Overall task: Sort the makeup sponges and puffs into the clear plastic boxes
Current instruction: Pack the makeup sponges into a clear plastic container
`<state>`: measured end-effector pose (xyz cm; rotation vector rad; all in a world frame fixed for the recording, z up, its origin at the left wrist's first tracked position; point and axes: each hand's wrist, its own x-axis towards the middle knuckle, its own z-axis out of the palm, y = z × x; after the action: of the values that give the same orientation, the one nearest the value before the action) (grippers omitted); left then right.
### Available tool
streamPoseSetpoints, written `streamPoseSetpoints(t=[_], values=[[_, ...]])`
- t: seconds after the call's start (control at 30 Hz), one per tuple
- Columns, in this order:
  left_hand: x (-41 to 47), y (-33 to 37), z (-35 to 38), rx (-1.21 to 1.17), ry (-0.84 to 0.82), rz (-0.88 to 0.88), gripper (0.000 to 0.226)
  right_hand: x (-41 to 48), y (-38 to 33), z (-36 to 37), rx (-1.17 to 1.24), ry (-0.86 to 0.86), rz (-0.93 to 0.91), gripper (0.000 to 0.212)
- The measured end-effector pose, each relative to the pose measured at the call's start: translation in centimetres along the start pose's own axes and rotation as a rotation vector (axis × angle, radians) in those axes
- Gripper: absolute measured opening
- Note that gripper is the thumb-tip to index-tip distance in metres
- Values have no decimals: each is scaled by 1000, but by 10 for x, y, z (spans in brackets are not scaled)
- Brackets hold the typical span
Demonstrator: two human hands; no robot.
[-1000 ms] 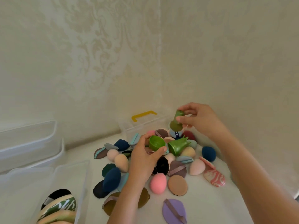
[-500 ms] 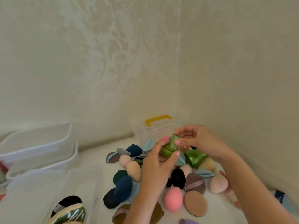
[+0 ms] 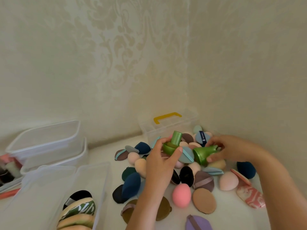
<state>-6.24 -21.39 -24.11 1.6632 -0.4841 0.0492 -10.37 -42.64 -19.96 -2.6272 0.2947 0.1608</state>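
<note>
A glossy green cup (image 3: 168,148), with a stubby green cylinder (image 3: 176,137) standing upright in it, is gripped by the left hand (image 3: 160,161), whose thumb and fingers are curled round the rim. A shiny green bell-shaped holder (image 3: 203,153), tipped on its side with the wide mouth toward the left hand, is grasped at its narrow end by the curled fingers of the right hand (image 3: 223,149). Between the two green pieces a grey-blue wedge puff (image 3: 186,156) is seen.

Both hands are held over a loose heap of sponges and puffs (image 3: 196,166) on the white desk (image 3: 103,155). Nearer the camera, a smooth pink egg-shaped sponge (image 3: 181,195) lies just beside a flat tan round puff (image 3: 204,200). A mauve velvety puff (image 3: 203,180) crossed by a ribbon strap lies behind them. A navy teardrop sponge (image 3: 132,185) is found left of the left wrist, and a pink marbled puff (image 3: 250,195) at the right.

Behind the heap a clear lidded box (image 3: 149,130) with a yellow handle (image 3: 167,116) is set in the corner. At lower left, flat stacked puffs (image 3: 78,211) are held in an open clear box (image 3: 103,188). Two more clear tubs (image 3: 46,136) are stacked behind it.
</note>
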Motion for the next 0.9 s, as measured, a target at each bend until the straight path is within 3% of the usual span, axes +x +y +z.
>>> streamPoseSetpoints(t=[0.13, 0.3, 0.37, 0.53, 0.67, 0.8, 0.9], values=[[2, -3, 0, 73, 5, 19, 28, 3, 7, -2, 39, 27, -33, 22], [4, -12, 0, 264, 15, 60, 37, -2, -4, -8, 297, 356, -139, 14], [4, -13, -1, 313, 15, 88, 40, -6, -12, -9, 400, 405, -221, 12], [4, -14, -2, 353, 20, 138, 44, -7, -23, -6, 451, 312, -395, 21], [4, -14, 0, 401, 0, 178, 44, -2, -26, -1, 402, 236, -429, 26], [0, -13, 5, 380, -4, 215, 50, 2, -30, 7, 359, 253, -471, 13], [-2, -10, 6, 287, 23, 197, 63, 1, -33, 8, 414, 249, -485, 23]])
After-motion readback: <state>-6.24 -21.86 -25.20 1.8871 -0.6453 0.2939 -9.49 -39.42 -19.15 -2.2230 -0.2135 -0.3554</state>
